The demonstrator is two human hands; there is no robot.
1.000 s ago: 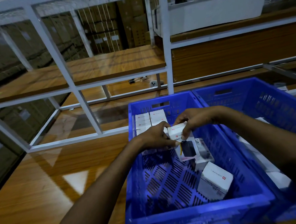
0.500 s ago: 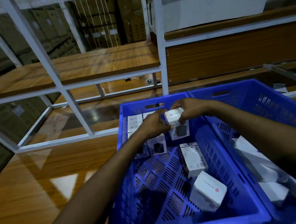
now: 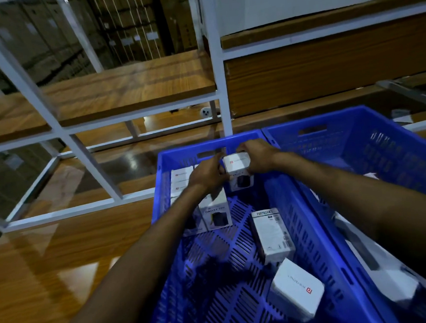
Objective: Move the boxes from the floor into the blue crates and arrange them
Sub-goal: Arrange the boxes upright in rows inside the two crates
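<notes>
While we pinch one white box [image 3: 236,162] between the left grip [image 3: 207,174] and the right grip [image 3: 257,158], fingers curled on it, it sits against the blue crate's [image 3: 205,143] far wall. Two loose boxes [image 3: 272,235] lie on that crate's slatted bottom. A second crate [image 3: 356,131] touches its right side. Glossy wooden boards [image 3: 50,261] spread to its left, with a white rack [image 3: 218,72] behind it and dim stacked cartons [image 3: 126,23] beyond.

You can read "PORTRONICS" along the top edge of the flat box [image 3: 272,235] lying in the left crate [image 3: 205,145]. The upright box [image 3: 216,211] beside it says "HALLEY", then digits too blurred to trust. The held box [image 3: 236,162], the near box [image 3: 297,285] and the stacked boxes [image 3: 181,176] each show a small red square logo; their grey wording is too faint to read.
</notes>
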